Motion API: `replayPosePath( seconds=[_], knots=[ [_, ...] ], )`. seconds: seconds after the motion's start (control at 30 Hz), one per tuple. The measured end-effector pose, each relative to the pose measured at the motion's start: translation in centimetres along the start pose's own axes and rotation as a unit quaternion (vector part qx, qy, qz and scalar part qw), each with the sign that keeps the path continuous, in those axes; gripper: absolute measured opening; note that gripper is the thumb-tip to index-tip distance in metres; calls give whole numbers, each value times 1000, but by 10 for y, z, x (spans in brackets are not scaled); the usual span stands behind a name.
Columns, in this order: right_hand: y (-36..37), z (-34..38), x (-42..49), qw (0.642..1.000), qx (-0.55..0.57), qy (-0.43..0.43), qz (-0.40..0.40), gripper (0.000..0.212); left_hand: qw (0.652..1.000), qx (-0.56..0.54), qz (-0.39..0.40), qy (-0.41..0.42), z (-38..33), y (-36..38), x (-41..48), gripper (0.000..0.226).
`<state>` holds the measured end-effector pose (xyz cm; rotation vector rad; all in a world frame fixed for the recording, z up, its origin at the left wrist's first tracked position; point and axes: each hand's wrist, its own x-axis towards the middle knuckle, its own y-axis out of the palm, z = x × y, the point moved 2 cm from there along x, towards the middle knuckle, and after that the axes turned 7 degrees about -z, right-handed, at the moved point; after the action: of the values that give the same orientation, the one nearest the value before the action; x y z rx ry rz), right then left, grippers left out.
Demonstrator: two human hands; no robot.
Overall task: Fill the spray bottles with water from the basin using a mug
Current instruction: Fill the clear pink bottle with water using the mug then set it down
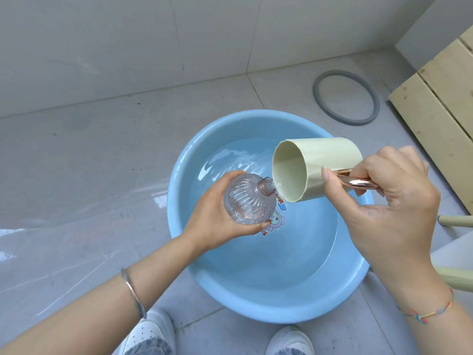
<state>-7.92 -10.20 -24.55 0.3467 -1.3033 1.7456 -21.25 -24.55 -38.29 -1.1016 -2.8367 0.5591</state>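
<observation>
A blue basin of water stands on the floor in front of me. My left hand grips a clear ribbed spray bottle without its cap, tilted over the water with its threaded neck pointing right. My right hand holds a pale green mug by its rose-gold handle. The mug is tipped on its side, its rim touching the bottle's neck. A little water shows inside the mug at its lower lip.
A grey rubber ring lies on the tiled floor beyond the basin. Pale wooden boards stand at the right. Clear plastic sheeting covers the floor at left. My white shoes are just below the basin. A stool leg is at right.
</observation>
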Motion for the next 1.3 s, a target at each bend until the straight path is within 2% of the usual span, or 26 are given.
replayPosePath(
  seconds=[0.77, 1.13, 1.3],
  knots=[
    [-3, 11, 6, 995, -36, -91, -15, 36, 1000, -2, -7, 20, -3, 0, 0, 88],
    [-4, 19, 8, 984, -46, -170, -29, 37, 1000, -11, -15, 25, -3, -1, -1, 87],
    [-4, 18, 7, 986, -35, -163, -31, 37, 999, -33, -19, 21, -6, 0, -3, 84]
  ],
)
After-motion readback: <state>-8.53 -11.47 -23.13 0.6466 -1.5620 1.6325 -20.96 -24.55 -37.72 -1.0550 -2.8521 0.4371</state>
